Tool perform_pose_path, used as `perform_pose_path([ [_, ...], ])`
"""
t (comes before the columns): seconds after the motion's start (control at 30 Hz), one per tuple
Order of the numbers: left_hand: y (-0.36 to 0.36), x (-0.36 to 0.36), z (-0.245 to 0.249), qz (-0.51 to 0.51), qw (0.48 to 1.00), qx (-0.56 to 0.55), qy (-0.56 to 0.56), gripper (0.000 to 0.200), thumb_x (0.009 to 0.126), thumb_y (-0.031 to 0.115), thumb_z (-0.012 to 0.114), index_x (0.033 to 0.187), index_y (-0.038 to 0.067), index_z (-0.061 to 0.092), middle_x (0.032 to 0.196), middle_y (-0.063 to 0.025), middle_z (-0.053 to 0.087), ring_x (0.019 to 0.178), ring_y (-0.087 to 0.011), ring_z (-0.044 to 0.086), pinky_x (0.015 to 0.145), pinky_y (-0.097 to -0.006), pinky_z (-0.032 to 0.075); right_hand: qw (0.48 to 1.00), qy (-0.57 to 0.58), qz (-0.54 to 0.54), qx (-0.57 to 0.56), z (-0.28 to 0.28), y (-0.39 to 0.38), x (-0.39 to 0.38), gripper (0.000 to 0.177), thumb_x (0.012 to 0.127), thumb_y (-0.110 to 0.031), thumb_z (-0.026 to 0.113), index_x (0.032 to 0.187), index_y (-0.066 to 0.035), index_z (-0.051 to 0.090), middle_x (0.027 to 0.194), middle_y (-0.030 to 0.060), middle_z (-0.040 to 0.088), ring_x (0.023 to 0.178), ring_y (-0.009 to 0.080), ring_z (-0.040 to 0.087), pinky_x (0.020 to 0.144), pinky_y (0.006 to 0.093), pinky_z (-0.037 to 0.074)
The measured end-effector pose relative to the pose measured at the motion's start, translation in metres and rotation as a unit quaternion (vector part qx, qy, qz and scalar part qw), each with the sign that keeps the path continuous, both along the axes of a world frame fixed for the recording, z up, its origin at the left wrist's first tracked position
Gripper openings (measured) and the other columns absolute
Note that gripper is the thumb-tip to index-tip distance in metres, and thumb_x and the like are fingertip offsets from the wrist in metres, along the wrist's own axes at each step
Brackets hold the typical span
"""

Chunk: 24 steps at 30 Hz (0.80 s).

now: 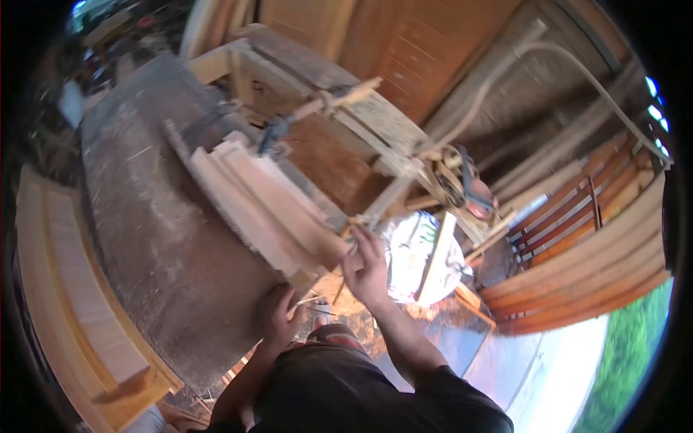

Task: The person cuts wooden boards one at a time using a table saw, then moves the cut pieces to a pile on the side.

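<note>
Several pale wooden boards point(253, 202) lie side by side in a stack on the dark worktable point(144, 209), their near ends toward me. My right hand point(367, 268) is at the right near corner of the stack, with its fingers bent over the end of a board. Close to the left near corner, my left hand point(283, 317) rests by the table's edge, thumb apart from the fingers. Its fingertips are in shadow, and whether they touch the boards is hard to see. Beyond the stack sits a clamp-like dark tool point(274, 133) with a wooden bar.
A wooden frame bench point(375, 123) stands behind the table. At the left is a panelled wooden piece point(86, 289). To the right are a white sack point(408, 252), a slatted wooden piece point(577, 267) and a coiled belt or hose point(451, 177). Wood shavings lie on the floor.
</note>
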<state>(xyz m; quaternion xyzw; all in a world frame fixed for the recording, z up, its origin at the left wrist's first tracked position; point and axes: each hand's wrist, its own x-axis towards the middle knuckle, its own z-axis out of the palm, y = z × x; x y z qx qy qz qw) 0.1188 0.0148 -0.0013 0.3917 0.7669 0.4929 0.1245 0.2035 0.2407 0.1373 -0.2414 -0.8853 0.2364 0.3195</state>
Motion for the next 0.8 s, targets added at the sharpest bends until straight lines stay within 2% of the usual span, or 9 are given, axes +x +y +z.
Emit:
perform_pose_path([
  [0.07, 0.002, -0.008, 0.012, -0.024, 0.992, -0.041, 0.119, 0.049, 0.087, 0.024, 0.076, 0.128, 0.0, 0.067, 0.135, -0.0195, 0.065, 0.128, -0.0422, 0.058, 0.111, -0.0556, 0.041, 0.99, 0.07, -0.123, -0.02, -0.056, 0.053, 0.042, 0.051, 0.086, -0.013, 0.079, 0.131, 0.001, 0.06, 0.133, 0.0243, 0.059, 0.126, 0.0415, 0.055, 0.106, 0.0485, 0.047],
  [0.17, -0.014, -0.003, 0.001, -0.03, 0.986, -0.076, 0.147, 0.044, 0.085, 0.023, 0.077, 0.122, 0.0, 0.07, 0.14, -0.017, 0.063, 0.133, -0.0423, 0.055, 0.112, -0.0563, 0.039, 0.927, -0.042, -0.369, -0.056, -0.148, 0.124, 0.134, 0.05, 0.09, -0.015, 0.074, 0.134, 0.001, 0.058, 0.133, 0.0221, 0.057, 0.125, 0.0399, 0.052, 0.103, 0.0515, 0.047],
  [0.33, -0.015, -0.004, -0.01, -0.034, 0.989, -0.082, 0.12, 0.041, 0.086, 0.022, 0.076, 0.12, 0.0, 0.071, 0.143, -0.0173, 0.061, 0.135, -0.0422, 0.054, 0.113, -0.0561, 0.04, 0.71, -0.29, -0.567, -0.3, -0.249, 0.165, 0.234, 0.065, 0.078, -0.03, 0.08, 0.134, -0.005, 0.058, 0.14, 0.023, 0.051, 0.137, 0.0431, 0.046, 0.114, 0.0546, 0.044],
  [0.37, -0.015, -0.005, -0.002, -0.036, 0.987, -0.09, 0.132, 0.04, 0.086, 0.022, 0.075, 0.12, 0.0, 0.071, 0.142, -0.0174, 0.061, 0.135, -0.0422, 0.054, 0.113, -0.056, 0.04, 0.72, -0.274, -0.569, -0.288, -0.258, 0.165, 0.245, 0.076, 0.07, -0.037, 0.088, 0.131, -0.001, 0.059, 0.132, 0.028, 0.061, 0.125, 0.0437, 0.06, 0.108, 0.0506, 0.048],
  [0.6, -0.01, -0.008, 0.011, -0.061, 0.989, -0.084, 0.108, 0.04, 0.086, 0.019, 0.075, 0.121, -0.001, 0.07, 0.137, -0.0184, 0.064, 0.131, -0.0406, 0.058, 0.111, -0.0527, 0.043, 0.747, -0.31, -0.562, -0.175, -0.261, 0.164, 0.273, 0.059, 0.077, -0.037, 0.079, 0.12, 0.001, 0.067, 0.108, 0.0239, 0.073, 0.102, 0.0411, 0.072, 0.091, 0.05, 0.058],
  [0.63, -0.008, -0.008, 0.012, -0.062, 0.992, -0.074, 0.085, 0.041, 0.087, 0.019, 0.075, 0.122, -0.001, 0.07, 0.137, -0.0189, 0.064, 0.13, -0.0398, 0.058, 0.11, -0.0515, 0.045, 0.748, -0.406, -0.513, -0.116, -0.263, 0.168, 0.295, 0.052, 0.082, -0.034, 0.077, 0.119, 0.003, 0.067, 0.103, 0.0224, 0.075, 0.097, 0.0372, 0.074, 0.087, 0.048, 0.059],
  [0.7, -0.02, -0.007, 0.008, -0.028, 0.998, -0.056, -0.005, 0.042, 0.089, 0.019, 0.076, 0.125, -0.001, 0.069, 0.137, -0.0202, 0.064, 0.129, -0.0372, 0.06, 0.109, -0.0481, 0.047, 0.828, -0.29, -0.437, -0.196, -0.279, 0.15, 0.291, 0.044, 0.091, -0.029, 0.076, 0.12, 0.002, 0.067, 0.099, 0.0183, 0.077, 0.092, 0.0312, 0.076, 0.08, 0.0436, 0.061],
  [0.73, -0.023, -0.006, 0.006, -0.002, 0.996, -0.032, -0.079, 0.042, 0.091, 0.02, 0.077, 0.126, -0.001, 0.068, 0.137, -0.0211, 0.064, 0.129, -0.0354, 0.061, 0.109, -0.0459, 0.049, 0.847, -0.079, -0.403, -0.339, -0.236, 0.126, 0.278, 0.041, 0.093, -0.027, 0.077, 0.122, 0.0, 0.066, 0.099, 0.0157, 0.077, 0.093, 0.0291, 0.076, 0.078, 0.0413, 0.062],
  [0.8, -0.033, -0.012, 0.02, 0.041, 0.989, -0.033, -0.139, 0.043, 0.093, 0.024, 0.077, 0.128, 0.0, 0.068, 0.136, -0.0207, 0.065, 0.13, -0.0333, 0.061, 0.11, -0.0461, 0.048, 0.867, 0.143, -0.221, -0.423, -0.209, 0.078, 0.248, 0.042, 0.094, -0.022, 0.08, 0.124, 0.003, 0.065, 0.106, 0.018, 0.077, 0.101, 0.0269, 0.075, 0.083, 0.0375, 0.061],
])
